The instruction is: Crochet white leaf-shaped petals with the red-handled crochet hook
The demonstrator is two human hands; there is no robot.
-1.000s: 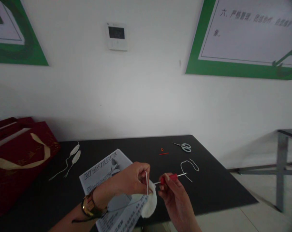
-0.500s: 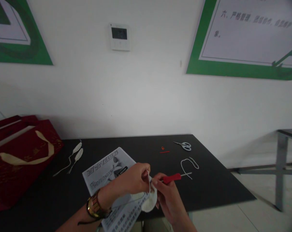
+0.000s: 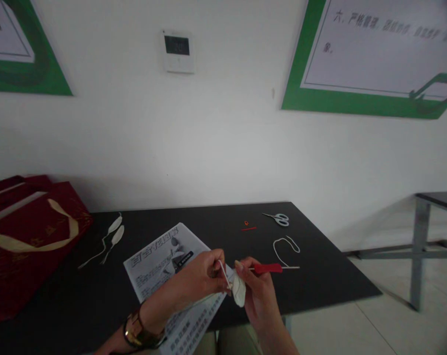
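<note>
My right hand (image 3: 259, 292) is closed around a crochet hook (image 3: 268, 268) with a red handle, its shaft lying roughly level and pointing left. Between the hands hangs a small cream crocheted piece (image 3: 240, 291), turned nearly edge-on beside my right fingers. My left hand (image 3: 207, 270) has its fingers curled, with a strand of white yarn (image 3: 224, 274) running taut from the index finger down to the piece. Whether the left fingertips also pinch the piece's edge is hard to see. Beneath my left forearm lies a printed sheet (image 3: 149, 268).
On the black table (image 3: 319, 281) lie scissors (image 3: 280, 220), a red needle-like stick (image 3: 249, 228), a small orange-red ring (image 3: 246, 223) and a loose white yarn end (image 3: 277, 249). Two cream leaf-shaped pieces (image 3: 117, 235) with tails rest at left, beside a dark red gift bag (image 3: 31, 246).
The crocheted piece has turned from facing up to nearly edge-on. My right hand and the hook have shifted slightly right, away from my left hand. The whole view has shifted slightly.
</note>
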